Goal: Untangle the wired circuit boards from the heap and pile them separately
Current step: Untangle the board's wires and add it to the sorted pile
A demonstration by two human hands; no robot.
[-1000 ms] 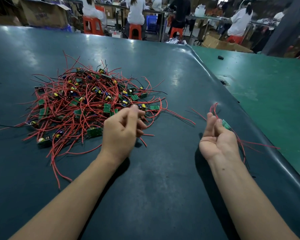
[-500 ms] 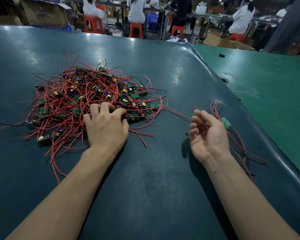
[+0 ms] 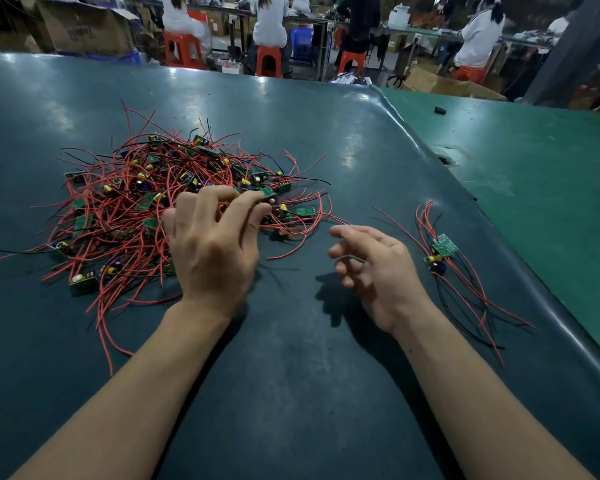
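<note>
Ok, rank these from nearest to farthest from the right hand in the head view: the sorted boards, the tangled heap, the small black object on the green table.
From the right hand:
1. Sorted boards, just to its right.
2. Tangled heap, to its left, under the left hand.
3. Small black object, far ahead on the green table.

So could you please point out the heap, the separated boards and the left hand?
heap (image 3: 125, 209): head view, tangled red wires.
separated boards (image 3: 445, 244): head view, green board face.
left hand (image 3: 215, 247): head view, back of hand.

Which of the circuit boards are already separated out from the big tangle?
The two boards lying right of the right hand, near the dark mat's edge, wires trailing toward the camera. Every other board sits tangled in the red-wired heap under the left hand.
</note>
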